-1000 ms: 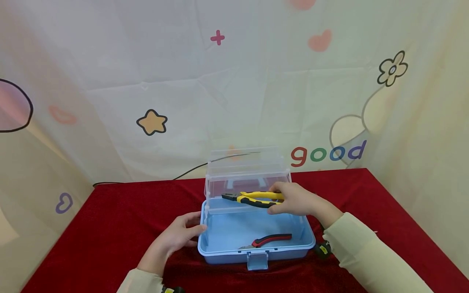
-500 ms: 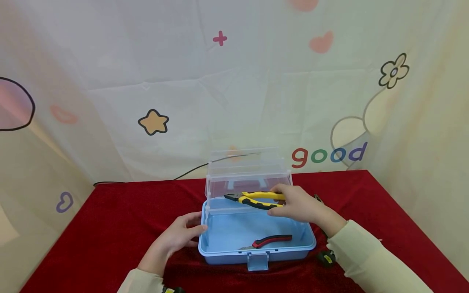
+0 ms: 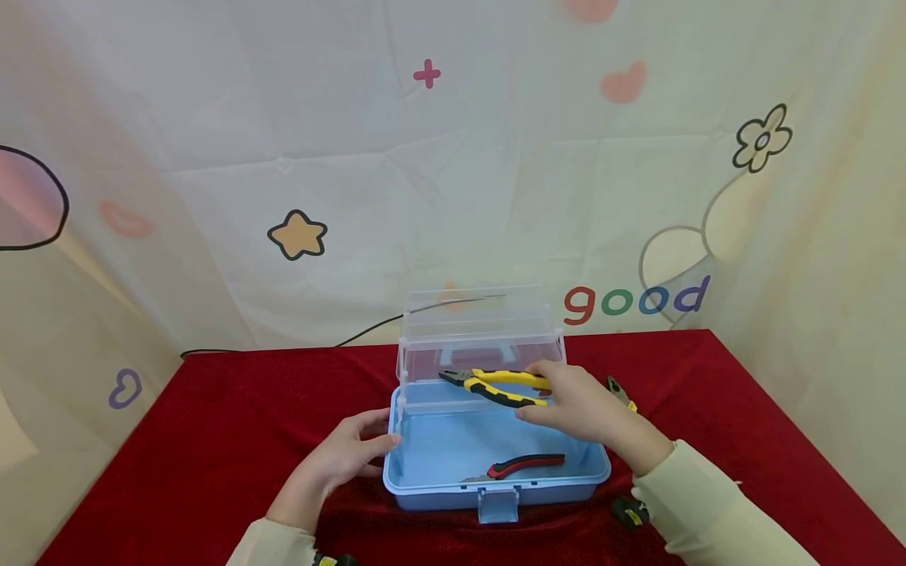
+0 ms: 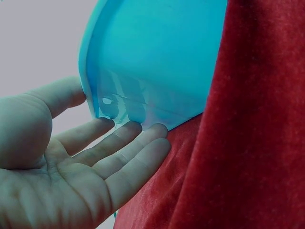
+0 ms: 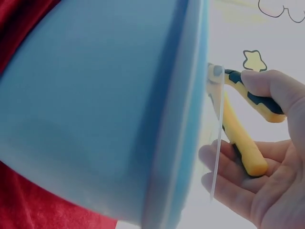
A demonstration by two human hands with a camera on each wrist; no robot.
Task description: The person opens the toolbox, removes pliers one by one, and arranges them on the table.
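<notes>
A blue toolbox (image 3: 453, 440) with its clear lid (image 3: 481, 314) raised stands on the red cloth. My left hand (image 3: 350, 450) touches its left wall; in the left wrist view the left hand (image 4: 90, 157) has its thumb at the rim and straight fingertips against the side. My right hand (image 3: 576, 401) holds yellow-black pliers (image 3: 495, 381) by the handles above the back of the box, jaws pointing left. The right wrist view shows the right hand (image 5: 271, 157) around the spread handles of the pliers (image 5: 240, 138). Red-black pliers (image 3: 527, 464) lie inside the box near the front.
Another pair of pliers (image 3: 621, 393) lies on the cloth right of the box, partly behind the right arm. A dark object with a yellow label (image 3: 630, 511) is near the right sleeve. A black cable (image 3: 382, 322) runs along the patterned curtain (image 3: 354, 196) behind.
The right hand and its pliers have shifted slightly right and down. More of the pliers on the cloth at the right shows. The left hand has stayed at the box.
</notes>
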